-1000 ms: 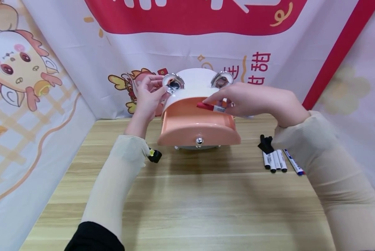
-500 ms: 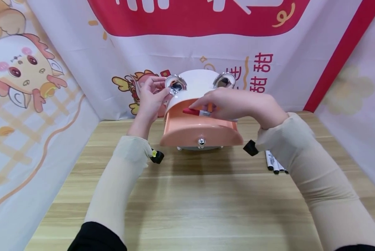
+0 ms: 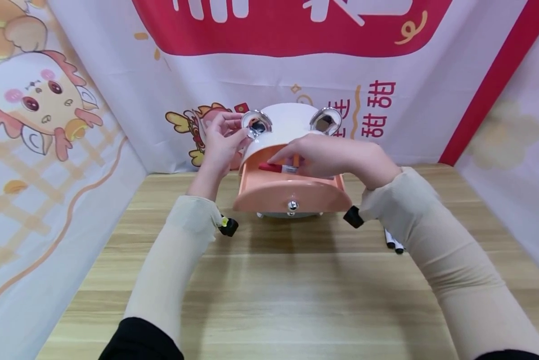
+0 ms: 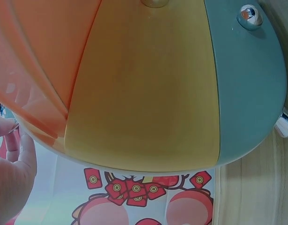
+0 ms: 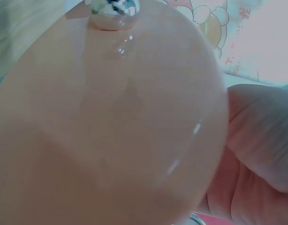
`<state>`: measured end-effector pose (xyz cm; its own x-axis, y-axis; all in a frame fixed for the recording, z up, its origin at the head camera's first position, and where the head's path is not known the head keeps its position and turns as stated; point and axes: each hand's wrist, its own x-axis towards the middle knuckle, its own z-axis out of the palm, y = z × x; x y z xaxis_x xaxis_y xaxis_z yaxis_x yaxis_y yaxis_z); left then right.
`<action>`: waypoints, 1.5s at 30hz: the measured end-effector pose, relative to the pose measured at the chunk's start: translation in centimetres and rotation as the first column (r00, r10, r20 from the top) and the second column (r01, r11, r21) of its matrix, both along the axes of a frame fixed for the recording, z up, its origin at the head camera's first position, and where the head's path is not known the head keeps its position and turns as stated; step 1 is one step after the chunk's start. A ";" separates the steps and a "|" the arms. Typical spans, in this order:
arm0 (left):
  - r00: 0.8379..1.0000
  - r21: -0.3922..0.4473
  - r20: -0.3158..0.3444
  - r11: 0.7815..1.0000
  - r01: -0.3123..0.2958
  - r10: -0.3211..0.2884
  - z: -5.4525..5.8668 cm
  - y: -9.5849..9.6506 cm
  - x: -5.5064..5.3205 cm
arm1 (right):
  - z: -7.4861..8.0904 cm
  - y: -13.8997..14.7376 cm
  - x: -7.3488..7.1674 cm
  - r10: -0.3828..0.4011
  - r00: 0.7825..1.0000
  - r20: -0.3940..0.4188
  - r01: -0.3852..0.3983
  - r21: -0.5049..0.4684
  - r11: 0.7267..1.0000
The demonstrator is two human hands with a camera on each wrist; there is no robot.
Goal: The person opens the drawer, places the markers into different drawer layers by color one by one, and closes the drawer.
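Observation:
A small rounded cabinet with a white shell (image 3: 289,117) stands at the back of the table, its peach top drawer (image 3: 264,196) pulled out. My left hand (image 3: 220,147) pinches the edge of the left silver cup (image 3: 256,124) on top of the cabinet. Over the drawer's inside, my right hand (image 3: 323,156) holds a marker with a red cap (image 3: 271,167) and white barrel, lying level and pointing left. Most of the barrel is hidden by the fingers. The right wrist view is largely filled by the peach drawer front (image 5: 125,117), with the right hand (image 5: 261,145) beyond its edge.
Below the open drawer, the left wrist view has a yellow drawer front (image 4: 144,89) and a teal one (image 4: 249,79), both closed. White markers with black ends (image 3: 394,243) lie partly under the right sleeve. A printed cloth (image 3: 269,75) hangs behind.
My right hand has moved left and down with the red-capped marker, from the drawer's right side deeper over its inside. The left hand keeps its place on the cup.

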<state>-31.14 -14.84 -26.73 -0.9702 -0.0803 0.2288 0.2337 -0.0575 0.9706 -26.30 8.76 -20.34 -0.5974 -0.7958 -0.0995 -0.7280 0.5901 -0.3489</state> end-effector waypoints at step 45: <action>1.000 -0.003 -0.009 1.000 -0.003 0.003 -0.2 0.0 0.0 | -3.0 -1.3 -1.9 0.092 0.996 0.002 -0.092 -0.031 0.995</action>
<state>-31.10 -14.82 -26.89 -0.9677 -0.0822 0.2382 0.2430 -0.0536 0.9686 -28.19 7.48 -23.36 -0.5216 -0.8498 -0.0761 -0.7774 0.5101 -0.3680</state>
